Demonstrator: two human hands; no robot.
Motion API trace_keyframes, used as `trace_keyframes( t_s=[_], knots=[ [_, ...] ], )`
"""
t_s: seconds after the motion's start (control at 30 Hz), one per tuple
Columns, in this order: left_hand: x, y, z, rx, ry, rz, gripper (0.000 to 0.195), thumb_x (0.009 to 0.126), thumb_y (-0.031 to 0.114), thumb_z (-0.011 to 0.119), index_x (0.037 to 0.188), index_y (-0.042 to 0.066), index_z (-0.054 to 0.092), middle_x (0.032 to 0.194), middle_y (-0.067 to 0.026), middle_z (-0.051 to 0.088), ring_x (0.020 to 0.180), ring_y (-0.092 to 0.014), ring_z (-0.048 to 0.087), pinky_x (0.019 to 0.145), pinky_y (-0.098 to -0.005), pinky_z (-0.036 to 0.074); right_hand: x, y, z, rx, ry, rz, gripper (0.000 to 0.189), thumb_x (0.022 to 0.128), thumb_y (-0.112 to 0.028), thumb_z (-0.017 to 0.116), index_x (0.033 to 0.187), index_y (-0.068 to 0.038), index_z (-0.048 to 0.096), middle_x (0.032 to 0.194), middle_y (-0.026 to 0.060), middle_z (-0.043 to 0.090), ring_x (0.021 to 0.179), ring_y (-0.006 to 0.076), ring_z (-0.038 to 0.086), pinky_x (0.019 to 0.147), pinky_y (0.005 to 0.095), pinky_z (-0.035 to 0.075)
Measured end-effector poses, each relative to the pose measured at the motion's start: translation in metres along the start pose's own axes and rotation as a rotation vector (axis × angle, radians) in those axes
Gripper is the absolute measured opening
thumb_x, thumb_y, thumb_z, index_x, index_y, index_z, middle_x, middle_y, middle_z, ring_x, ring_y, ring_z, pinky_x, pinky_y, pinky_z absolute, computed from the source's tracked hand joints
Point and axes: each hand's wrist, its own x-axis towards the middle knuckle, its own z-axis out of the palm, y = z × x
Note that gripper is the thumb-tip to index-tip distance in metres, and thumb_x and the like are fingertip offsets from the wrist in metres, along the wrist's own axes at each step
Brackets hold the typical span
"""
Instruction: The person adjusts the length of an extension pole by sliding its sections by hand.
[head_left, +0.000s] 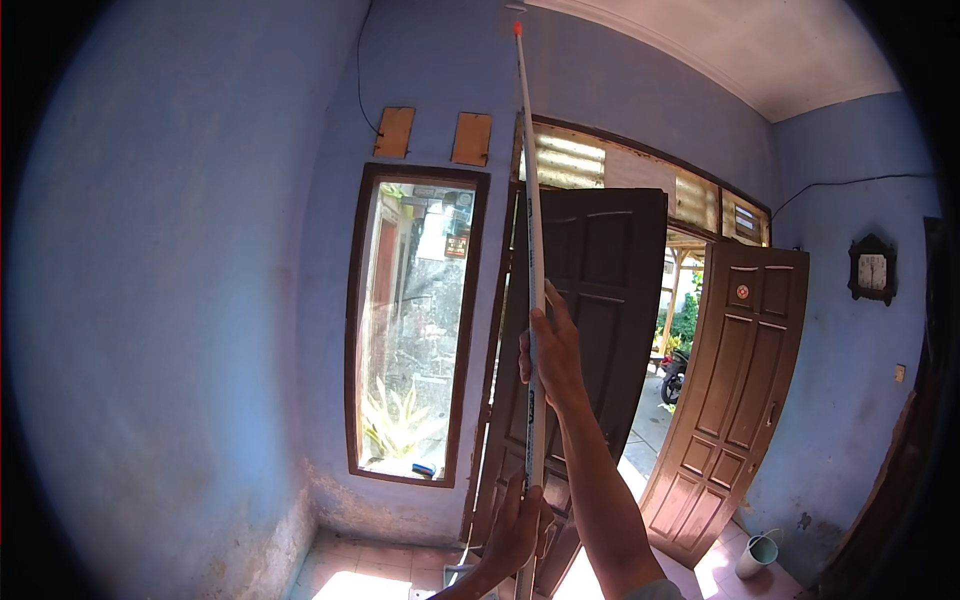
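Observation:
A long white pole (530, 157), apparently a plastic pipe bearing printed writing, runs upward before me almost to the ceiling. An orange-red piece (517, 28) caps its far part, close to a small pale object at the top rim that is too small to identify. My right hand (556, 352) grips the pole at mid-height, with the index finger stretched along it. Lower down, my left hand (517, 521) is closed around the same pole. The upper end of the pole is by the blue wall (450, 60), near the white ceiling (720, 45); whether it touches cannot be told.
Behind the pole stands a dark wooden door leaf (600, 315); a second brown leaf (739, 375) opens to the right. A framed window (416, 322) is left of them. A pale bucket (759, 553) stands on the tiled floor (382, 556). A clock-like ornament (872, 270) hangs right.

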Motion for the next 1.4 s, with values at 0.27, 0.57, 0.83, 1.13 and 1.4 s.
trace_keyframes(
  t_s=[0.27, 0.57, 0.83, 1.13, 1.4],
  knots=[
    [0.021, 0.027, 0.008, -0.035, -0.006, 0.089, 0.051, 0.108, 0.034, 0.036, 0.147, 0.003, 0.024, 0.063, -0.0018, 0.045, 0.039, -0.011, 0.041, 0.035, -0.0267, 0.039, 0.03, -0.018, -0.001, 0.002, -0.005, -0.009, 0.051, 0.105, -0.021, 0.043, 0.155, -0.015, 0.031, 0.065, 0.0029, 0.052, 0.043, 0.01, 0.05, 0.035, 0.0284, 0.041],
    [0.019, 0.004, 0.004, -0.043, 0.055, 0.054, 0.05, 0.109, 0.031, 0.037, 0.151, 0.006, 0.024, 0.063, -0.0001, 0.043, 0.039, -0.008, 0.038, 0.034, -0.0248, 0.036, 0.023, 0.002, -0.003, -0.016, -0.002, -0.016, 0.051, 0.105, -0.021, 0.043, 0.155, -0.017, 0.032, 0.065, 0.0029, 0.051, 0.043, 0.0098, 0.05, 0.036, 0.0283, 0.041],
    [-0.008, -0.041, -0.005, -0.039, 0.081, -0.05, 0.042, 0.108, 0.03, 0.037, 0.143, 0.006, 0.031, 0.063, 0.0001, 0.043, 0.039, -0.008, 0.039, 0.034, -0.025, 0.036, -0.017, 0.046, -0.005, -0.078, 0.021, 0.005, 0.052, 0.105, -0.021, 0.043, 0.155, -0.016, 0.031, 0.064, 0.0035, 0.052, 0.04, 0.0096, 0.049, 0.033, 0.0282, 0.042],
    [0.031, 0.007, -0.002, -0.02, 0.093, 0.01, 0.042, 0.109, 0.029, 0.039, 0.14, 0.002, 0.032, 0.063, 0.0006, 0.043, 0.038, -0.007, 0.038, 0.033, -0.0241, 0.035, 0.036, 0.015, -0.001, -0.028, 0.011, -0.037, 0.052, 0.105, -0.021, 0.044, 0.155, -0.015, 0.031, 0.063, 0.0034, 0.051, 0.041, 0.0101, 0.049, 0.034, 0.0286, 0.041],
    [0.04, 0.018, 0.003, -0.047, 0.085, 0.035, 0.044, 0.109, 0.028, 0.04, 0.143, 0.002, 0.031, 0.062, 0.0016, 0.042, 0.039, -0.006, 0.037, 0.033, -0.0242, 0.034, 0.047, 0.01, 0.0, -0.056, 0.026, -0.032, 0.052, 0.105, -0.021, 0.043, 0.155, -0.015, 0.032, 0.063, 0.0033, 0.051, 0.041, 0.0097, 0.049, 0.034, 0.0284, 0.04]
  ],
)
